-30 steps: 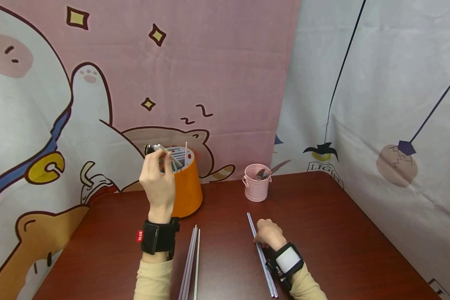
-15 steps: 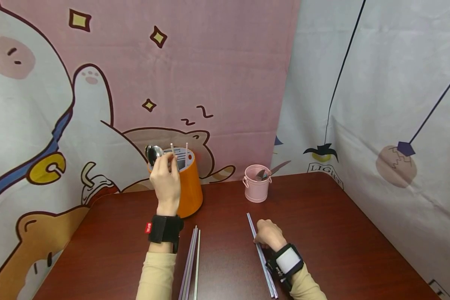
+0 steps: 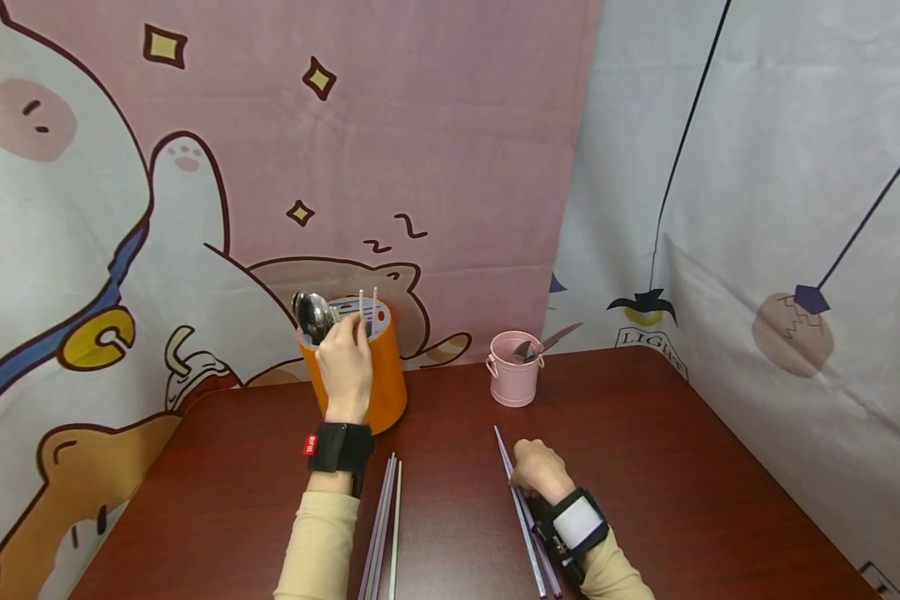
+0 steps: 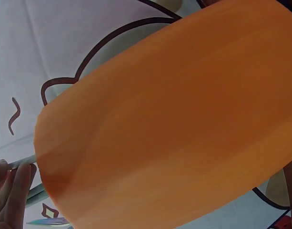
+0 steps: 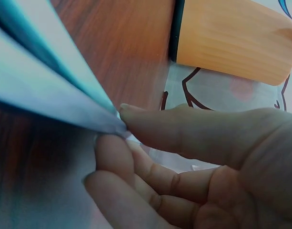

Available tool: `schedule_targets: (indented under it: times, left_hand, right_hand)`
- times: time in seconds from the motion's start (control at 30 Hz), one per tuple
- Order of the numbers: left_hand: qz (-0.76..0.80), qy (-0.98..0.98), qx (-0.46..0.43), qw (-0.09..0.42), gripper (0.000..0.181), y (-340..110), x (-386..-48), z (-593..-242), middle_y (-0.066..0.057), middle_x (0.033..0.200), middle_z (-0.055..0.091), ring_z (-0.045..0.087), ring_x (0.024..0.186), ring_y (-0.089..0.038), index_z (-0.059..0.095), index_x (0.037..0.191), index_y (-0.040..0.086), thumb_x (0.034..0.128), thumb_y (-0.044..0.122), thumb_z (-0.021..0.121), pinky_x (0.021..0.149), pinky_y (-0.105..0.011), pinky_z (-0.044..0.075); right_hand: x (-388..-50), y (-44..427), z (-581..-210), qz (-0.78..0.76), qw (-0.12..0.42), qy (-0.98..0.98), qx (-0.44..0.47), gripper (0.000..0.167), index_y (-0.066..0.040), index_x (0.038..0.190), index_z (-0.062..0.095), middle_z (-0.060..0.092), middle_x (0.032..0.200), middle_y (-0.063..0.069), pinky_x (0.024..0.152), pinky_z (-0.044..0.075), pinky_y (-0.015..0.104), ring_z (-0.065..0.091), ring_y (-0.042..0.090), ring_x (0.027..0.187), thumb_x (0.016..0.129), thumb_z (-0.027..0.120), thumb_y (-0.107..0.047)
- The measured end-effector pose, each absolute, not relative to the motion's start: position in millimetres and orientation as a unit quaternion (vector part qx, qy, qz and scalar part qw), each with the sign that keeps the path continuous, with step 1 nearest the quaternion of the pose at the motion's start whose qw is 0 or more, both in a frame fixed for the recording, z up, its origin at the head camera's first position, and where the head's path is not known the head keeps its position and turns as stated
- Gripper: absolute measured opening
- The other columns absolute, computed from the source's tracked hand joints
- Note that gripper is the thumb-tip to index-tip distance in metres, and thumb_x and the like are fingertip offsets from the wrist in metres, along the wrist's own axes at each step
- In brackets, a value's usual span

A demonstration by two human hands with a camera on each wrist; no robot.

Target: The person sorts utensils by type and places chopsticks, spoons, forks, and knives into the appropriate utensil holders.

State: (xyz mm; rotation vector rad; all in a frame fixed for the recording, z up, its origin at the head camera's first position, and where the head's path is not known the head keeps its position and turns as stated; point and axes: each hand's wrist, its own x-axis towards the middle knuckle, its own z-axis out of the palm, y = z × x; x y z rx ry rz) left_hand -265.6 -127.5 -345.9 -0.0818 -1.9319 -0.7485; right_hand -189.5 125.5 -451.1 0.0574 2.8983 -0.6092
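"What is grasped by the left grip (image 3: 345, 362)?"

"A pale chopstick (image 3: 361, 302) is pinched at the rim of the orange utensil holder (image 3: 387, 375), its lower part hidden by the wall. A metal spoon (image 3: 315, 317) is seen just beside the fingers, and a fork (image 4: 48, 222) is partly shown near the rim."

"And the right grip (image 3: 542, 469)?"

"A pair of pale lilac-blue chopsticks (image 5: 36, 88) is pinched between thumb and fingers, low over the tabletop (image 3: 682, 467); the ends toward the wearer are spread slightly apart."

"What is laid between the two arms?"

"Some purple chopsticks (image 3: 375, 533) are gathered there, with a pale green chopstick (image 3: 396, 533) just to their right. Farther back, a small pink bucket (image 3: 513, 383) is stood upright, and a metal blade (image 3: 561, 335) is tilted out over its rim."
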Motion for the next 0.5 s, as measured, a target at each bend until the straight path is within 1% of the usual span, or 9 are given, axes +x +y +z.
schedule_targets:
  times: [0.2,0.33,0.43,0.5]
  left_hand:
    - [-0.28,-0.817,-0.014,0.503,0.015,-124,-269,-349,-0.019,0.087,0.071,0.067,0.071,-0.038,0.069,0.098,-0.001,0.0911,0.011,0.062,0.062,-0.047,0.053]
    - [-0.273,-0.829,0.003,0.488,0.018,-122,-269,-349,-0.017,0.086,0.072,0.067,0.069,-0.037,0.07,0.099,0.0,0.0924,0.014,0.061,0.059,-0.047,0.051]
    - [-0.282,-0.837,0.008,0.468,0.021,-121,-266,-350,-0.018,0.088,0.072,0.066,0.071,-0.038,0.069,0.101,-0.001,0.0928,0.016,0.061,0.061,-0.048,0.051]
    - [-0.292,-0.838,0.002,0.461,0.022,-120,-262,-351,-0.019,0.09,0.071,0.066,0.073,-0.039,0.068,0.104,-0.002,0.0925,0.015,0.061,0.063,-0.048,0.052]
  right_hand:
    - [-189,127,-447,-0.206,0.071,0.976,0.01,0.021,-0.009,0.063,0.058,0.057,0.047,0.003,0.043,0.04,0.029,0.055,0.014,0.041,0.072,0.077,-0.008]
    - [-189,129,-442,-0.199,0.051,0.979,0.009,0.018,-0.009,0.061,0.058,0.058,0.055,0.005,0.046,0.041,0.032,0.056,0.018,0.049,0.071,0.073,-0.007]
    - [-189,131,-436,-0.196,0.029,0.98,0.006,0.017,-0.009,0.059,0.056,0.06,0.064,0.008,0.047,0.041,0.035,0.056,0.021,0.057,0.07,0.068,-0.006]
    - [-188,132,-431,-0.198,0.015,0.98,0.002,0.019,-0.01,0.057,0.055,0.06,0.066,0.009,0.047,0.041,0.035,0.055,0.021,0.058,0.072,0.067,-0.007]
